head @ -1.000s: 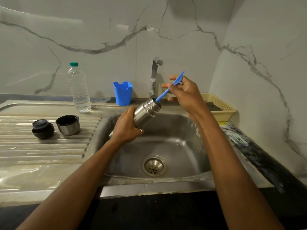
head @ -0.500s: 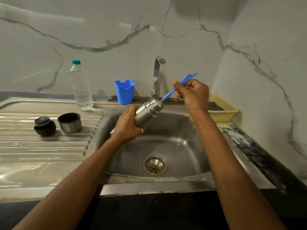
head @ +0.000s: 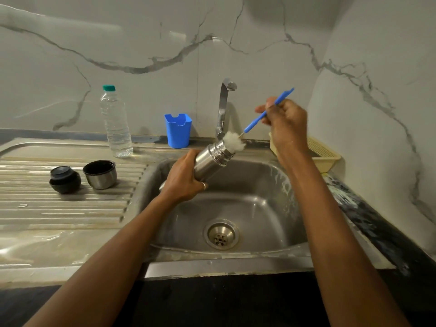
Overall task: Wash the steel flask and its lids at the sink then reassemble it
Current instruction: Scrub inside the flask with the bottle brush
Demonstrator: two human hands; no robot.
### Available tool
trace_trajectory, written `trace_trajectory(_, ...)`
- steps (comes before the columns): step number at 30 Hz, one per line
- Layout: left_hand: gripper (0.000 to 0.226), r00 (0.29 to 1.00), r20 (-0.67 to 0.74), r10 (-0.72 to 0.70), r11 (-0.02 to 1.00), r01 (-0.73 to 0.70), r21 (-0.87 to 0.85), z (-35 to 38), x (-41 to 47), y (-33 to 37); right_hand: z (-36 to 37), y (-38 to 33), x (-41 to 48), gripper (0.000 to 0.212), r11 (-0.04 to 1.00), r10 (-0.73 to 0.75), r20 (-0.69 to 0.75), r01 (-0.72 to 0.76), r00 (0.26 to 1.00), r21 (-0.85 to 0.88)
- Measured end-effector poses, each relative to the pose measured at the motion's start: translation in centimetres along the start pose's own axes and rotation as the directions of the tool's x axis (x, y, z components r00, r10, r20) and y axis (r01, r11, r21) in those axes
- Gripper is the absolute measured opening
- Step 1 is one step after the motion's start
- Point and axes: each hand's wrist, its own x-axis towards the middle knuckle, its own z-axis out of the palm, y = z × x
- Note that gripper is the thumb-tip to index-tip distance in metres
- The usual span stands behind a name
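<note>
The steel flask (head: 210,161) hangs tilted over the sink (head: 247,204), its open mouth aimed toward 2 o'clock. The left hand (head: 184,182) is wrapped round its lower body. The white bristle head of the bottle brush (head: 233,141) now bulges out of that mouth. Half a second ago only the blue handle showed, with the bristles sunk inside. The right hand (head: 285,123), fingers pinched round the handle, has drawn up and away toward 2 o'clock. This looks like the outstroke of scrubbing the interior, so the flask's inside is probably nearly done, though rinsing remains. The tap (head: 223,107) stands at 12 o'clock of the flask. At 9 o'clock the steel cup lid (head: 100,174) and black stopper lid (head: 64,179) sit unmoved on the draining board (head: 59,208), seemingly not yet washed.
</note>
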Motion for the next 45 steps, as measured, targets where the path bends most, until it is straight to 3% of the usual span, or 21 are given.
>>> trace_trajectory(3, 0.082, 1.0, 0.017, -0.018, 1.0, 0.018, -0.006, -0.1, -0.2, -0.2, 1.7, 0.7, -1.0, 0.017, 0.997, 0.026, 0.142, -0.015, 0.99, -0.076)
trace_trajectory(7, 0.083, 1.0, 0.021, -0.021, 0.999, 0.022, -0.043, -0.1, 0.0, 0.0, 0.3, -0.7, 0.4, 0.017, 0.989, -0.087, 0.009, 0.085, 0.996, 0.118)
trace_trajectory(11, 0.085, 0.998, 0.059, -0.032, 0.998, 0.035, -0.052, 0.1, -0.2, -0.1, 1.0, 0.2, -0.6, 0.016, 0.998, -0.032, 0.114, 0.025, 0.993, 0.064)
trace_trajectory(14, 0.084, 0.998, 0.047, -0.045, 0.996, 0.048, -0.07, 0.1, 0.1, 0.2, -0.1, -0.7, 0.5, 0.017, 0.971, -0.04, -0.006, 0.041, 0.999, 0.235)
trace_trajectory(19, 0.084, 0.997, 0.062, -0.051, 0.997, 0.054, -0.049, 0.4, -0.3, 0.0, 1.0, 0.2, -0.6, 0.013, 0.995, -0.017, 0.054, 0.012, 0.998, 0.098)
trace_trajectory(23, 0.083, 0.998, 0.026, -0.061, 0.997, 0.062, -0.038, 0.1, -0.1, 0.1, -0.1, -0.6, 0.3, 0.005, 0.965, 0.004, -0.042, 0.007, 0.999, 0.261)
trace_trajectory(27, 0.083, 0.997, 0.044, -0.059, 0.998, 0.058, 0.007, 0.3, -0.3, -0.3, 1.8, 0.9, -1.3, 0.004, 0.982, 0.118, 0.04, -0.123, 0.992, 0.146)
trace_trajectory(31, 0.084, 0.999, -0.001, -0.047, 0.999, 0.047, 0.011, 0.2, -0.1, 0.1, -0.4, -0.6, 0.4, 0.021, 0.958, 0.143, -0.158, -0.097, 0.977, 0.271)
trace_trajectory(36, 0.084, 0.999, -0.003, -0.048, 0.998, 0.048, 0.044, 0.3, -0.1, 0.0, 0.9, 1.6, -1.1, 0.029, 0.975, 0.214, -0.066, -0.209, 0.975, 0.075)
trace_trajectory(39, 0.085, 0.998, -0.025, -0.056, 0.997, 0.057, 0.056, 0.3, 0.0, 0.1, -0.6, 0.7, 0.5, 0.028, 0.974, 0.181, -0.197, -0.149, 0.964, 0.169)
trace_trajectory(41, 0.083, 0.999, -0.013, -0.045, 0.996, 0.046, 0.078, 0.5, 0.0, 0.3, -1.0, 1.2, 0.8, 0.026, 0.981, 0.163, -0.254, -0.13, 0.953, 0.143)
trace_trajectory(45, 0.085, 0.998, 0.021, -0.051, 0.994, 0.049, 0.096, 0.7, -0.2, 0.1, 0.2, 2.6, -0.5, 0.018, 0.976, 0.219, -0.078, -0.218, 0.973, 0.03)
